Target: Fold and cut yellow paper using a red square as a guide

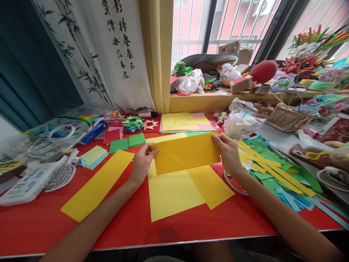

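A golden-yellow sheet (188, 153) is held up, slightly tilted, above the counter (120, 233). Its left end is pinched by the left hand (143, 162), with the thumb laid on the near face; its upper right corner is gripped between thumb and fingers by the right hand (229, 153). Beneath it, a pale yellow sheet (174, 200) is laid flat, and to its right a golden piece (216, 189) is seen lying. A long golden strip (98, 187) is placed at an angle near the left forearm. Farther back, green squares (118, 145), a red square (112, 135) and a cluster of folded green and blue paper (132, 123) are set out, with a stack of coloured paper (181, 122) behind the held sheet. By the right forearm, green scraps (263, 176) are heaped, crossed by narrow yellow strips (286, 178). At the far left, a white brush (61, 177) is rested beside a white case (29, 187).
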A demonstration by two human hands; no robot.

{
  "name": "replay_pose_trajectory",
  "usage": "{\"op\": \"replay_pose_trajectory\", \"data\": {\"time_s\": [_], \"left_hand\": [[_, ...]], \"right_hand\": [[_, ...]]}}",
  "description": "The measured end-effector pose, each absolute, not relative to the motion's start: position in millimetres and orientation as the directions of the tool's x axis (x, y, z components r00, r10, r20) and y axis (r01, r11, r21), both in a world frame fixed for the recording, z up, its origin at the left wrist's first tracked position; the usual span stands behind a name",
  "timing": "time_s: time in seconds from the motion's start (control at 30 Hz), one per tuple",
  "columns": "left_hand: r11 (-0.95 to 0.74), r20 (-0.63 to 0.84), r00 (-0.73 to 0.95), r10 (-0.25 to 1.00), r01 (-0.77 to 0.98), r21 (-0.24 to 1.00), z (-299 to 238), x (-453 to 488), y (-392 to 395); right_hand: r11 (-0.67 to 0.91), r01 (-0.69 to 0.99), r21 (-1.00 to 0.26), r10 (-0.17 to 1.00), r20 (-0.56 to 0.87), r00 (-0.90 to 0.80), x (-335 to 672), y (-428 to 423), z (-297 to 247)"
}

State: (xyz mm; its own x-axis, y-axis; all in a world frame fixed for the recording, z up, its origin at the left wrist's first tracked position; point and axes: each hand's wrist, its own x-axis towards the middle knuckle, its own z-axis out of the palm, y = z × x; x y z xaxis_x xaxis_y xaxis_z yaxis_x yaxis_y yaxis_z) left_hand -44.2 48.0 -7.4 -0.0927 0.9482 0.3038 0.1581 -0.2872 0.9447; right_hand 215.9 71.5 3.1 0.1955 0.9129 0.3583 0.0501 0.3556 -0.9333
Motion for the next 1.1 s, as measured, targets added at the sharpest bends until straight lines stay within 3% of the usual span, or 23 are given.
{"op": "replay_pose_trajectory", "data": {"time_s": [0.83, 1.1], "left_hand": [[-0.291, 0.307, -0.101, 0.946, 0.144, 0.946, -8.6, -42.4, 47.4], [-0.275, 0.31, -0.126, 0.942, 0.239, 0.931, -6.4, -45.1, 48.1]], "right_hand": [[0.367, 0.061, -0.928, 0.911, 0.372, 0.18, 219.2, 73.9, -2.6], [0.352, 0.161, -0.922, 0.912, 0.376, 0.161, 219.1, 72.8, -1.7]]}}
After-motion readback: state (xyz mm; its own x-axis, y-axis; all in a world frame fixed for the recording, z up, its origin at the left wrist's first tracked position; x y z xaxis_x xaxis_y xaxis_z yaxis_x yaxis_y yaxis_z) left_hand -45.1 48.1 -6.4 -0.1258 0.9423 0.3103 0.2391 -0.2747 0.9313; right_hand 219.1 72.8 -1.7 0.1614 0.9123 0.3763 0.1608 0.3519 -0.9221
